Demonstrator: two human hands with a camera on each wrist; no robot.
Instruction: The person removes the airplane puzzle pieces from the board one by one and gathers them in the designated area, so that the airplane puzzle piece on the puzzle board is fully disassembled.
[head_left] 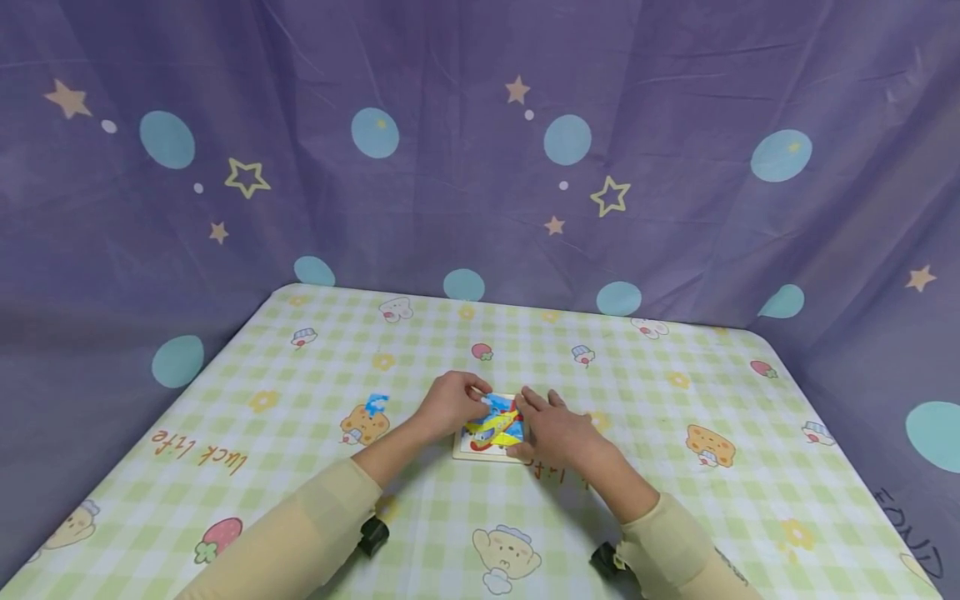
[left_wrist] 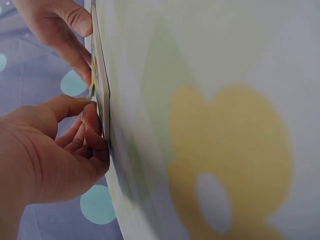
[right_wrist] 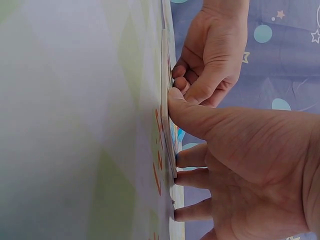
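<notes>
A small jigsaw puzzle (head_left: 491, 435) with a yellow and red airplane on blue sits in a pale, thin-edged board on the table. My left hand (head_left: 453, 400) is over its upper left part. In the left wrist view the thumb and forefinger of the left hand (left_wrist: 60, 145) pinch a thin puzzle piece (left_wrist: 91, 93), seen edge-on, its picture hidden. My right hand (head_left: 558, 429) rests at the board's right side, fingers spread. In the right wrist view its thumb (right_wrist: 176, 96) touches the board (right_wrist: 165, 75), with fingertips along the edge and the cloth.
A loose blue and white puzzle piece (head_left: 377, 405) lies on the table left of the board. The table has a green checked cloth (head_left: 420, 533) with printed cartoons. Purple curtain (head_left: 465, 217) with stars and dots stands behind the far edge.
</notes>
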